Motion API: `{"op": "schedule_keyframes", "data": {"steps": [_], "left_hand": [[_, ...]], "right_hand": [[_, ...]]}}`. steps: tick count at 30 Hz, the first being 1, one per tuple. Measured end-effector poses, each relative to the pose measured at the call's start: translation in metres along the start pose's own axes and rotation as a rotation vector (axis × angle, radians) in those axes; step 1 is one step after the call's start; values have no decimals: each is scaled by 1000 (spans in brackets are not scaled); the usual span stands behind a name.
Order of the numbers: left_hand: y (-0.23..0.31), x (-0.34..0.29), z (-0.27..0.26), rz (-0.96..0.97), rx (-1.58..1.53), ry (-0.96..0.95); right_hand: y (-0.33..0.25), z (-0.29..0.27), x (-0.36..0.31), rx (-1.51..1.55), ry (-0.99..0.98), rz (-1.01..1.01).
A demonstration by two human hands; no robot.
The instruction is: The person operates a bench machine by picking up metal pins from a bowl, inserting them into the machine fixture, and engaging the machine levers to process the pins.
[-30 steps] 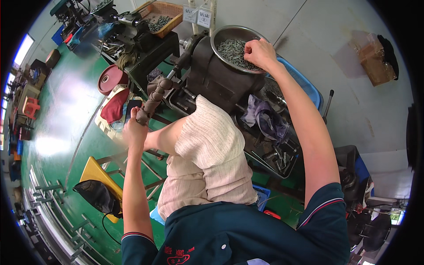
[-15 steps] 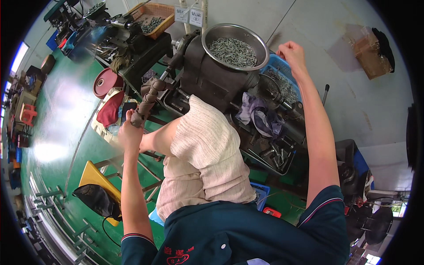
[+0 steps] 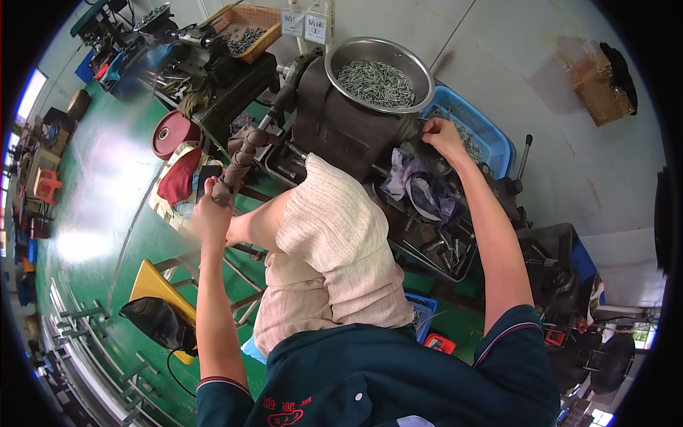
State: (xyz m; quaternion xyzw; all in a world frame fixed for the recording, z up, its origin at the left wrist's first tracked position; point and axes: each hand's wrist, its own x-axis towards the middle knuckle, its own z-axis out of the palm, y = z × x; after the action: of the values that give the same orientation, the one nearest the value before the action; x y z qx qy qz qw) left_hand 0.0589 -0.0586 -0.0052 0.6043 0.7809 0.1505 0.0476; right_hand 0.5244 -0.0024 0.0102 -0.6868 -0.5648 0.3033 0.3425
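Note:
My left hand [image 3: 212, 213] is closed round the lower end of a lever [image 3: 242, 160] wrapped in brown strips, which slants up to the dark machine [image 3: 338, 128]. At the right end of that machine, by its round spindle nose [image 3: 409, 128], is my right hand [image 3: 442, 137] with thumb and fingers pinched together. What they hold, if anything, is too small to make out. A steel bowl [image 3: 423, 60] full of small metal pins [image 3: 375, 83] sits on top of the machine. Beyond my right hand stands a blue plastic basket [image 3: 494, 139] with more metal parts in it.
A purple-grey rag [image 3: 420, 185] lies below my right hand, above a tray [image 3: 466, 267] of loose tools. An upright lever [image 3: 525, 156] stands to the right. At the left are another bench with an orange basket [image 3: 267, 39] and a yellow stool [image 3: 153, 288].
My right hand has come down and left from over the blue basket to the machine's right end, uncovering more of the basket. My left hand stays on the lever.

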Motion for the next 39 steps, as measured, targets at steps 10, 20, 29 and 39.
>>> {"op": "schedule_keyframes", "data": {"steps": [10, 20, 29, 39], "left_hand": [[-2, 1, 2, 14, 1, 21], [-2, 2, 4, -55, -67, 26], [-20, 35, -4, -24, 31, 28], [-39, 81, -13, 50, 59, -85]], "right_hand": [[2, 2, -1, 130, -2, -39], [0, 6, 0, 81, -10, -45], [5, 9, 2, 92, 17, -77], [14, -52, 19, -389, 22, -11]]}}
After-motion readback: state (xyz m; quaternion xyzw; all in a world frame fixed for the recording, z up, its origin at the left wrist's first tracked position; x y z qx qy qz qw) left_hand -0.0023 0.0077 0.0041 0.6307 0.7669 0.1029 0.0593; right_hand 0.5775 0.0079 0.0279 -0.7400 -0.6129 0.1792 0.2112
